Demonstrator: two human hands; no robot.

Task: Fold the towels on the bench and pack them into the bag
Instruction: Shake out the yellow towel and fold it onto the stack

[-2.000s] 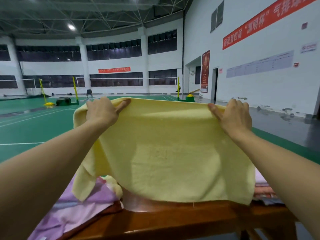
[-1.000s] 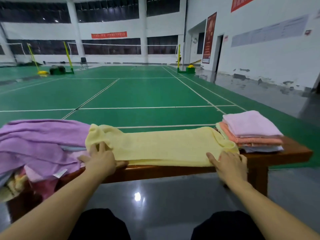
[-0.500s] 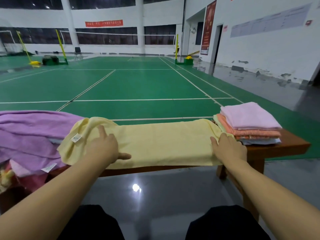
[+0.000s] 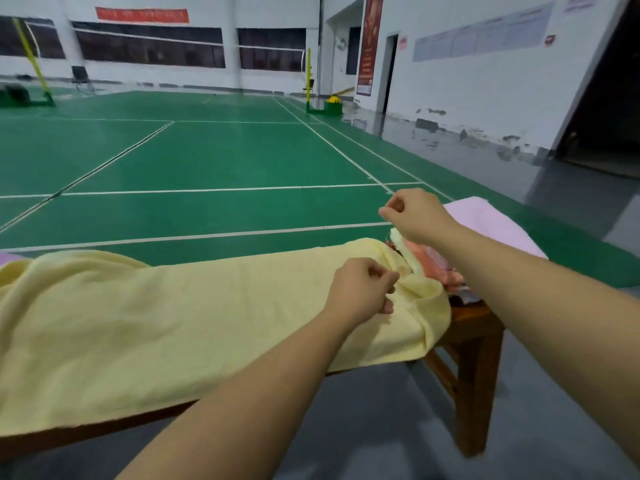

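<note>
No writing can be read. A red banner (image 4: 142, 14) on the far wall at eleven o'clock, a tall red poster (image 4: 370, 43) beside the doorway at one o'clock and pale notice boards (image 4: 481, 31) at two o'clock carry blurred, illegible marks.

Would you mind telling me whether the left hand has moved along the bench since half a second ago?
Yes. The left hand has gone from the yellow towel's left part to its right end, near the folded stack, and now pinches the corner there.
</note>
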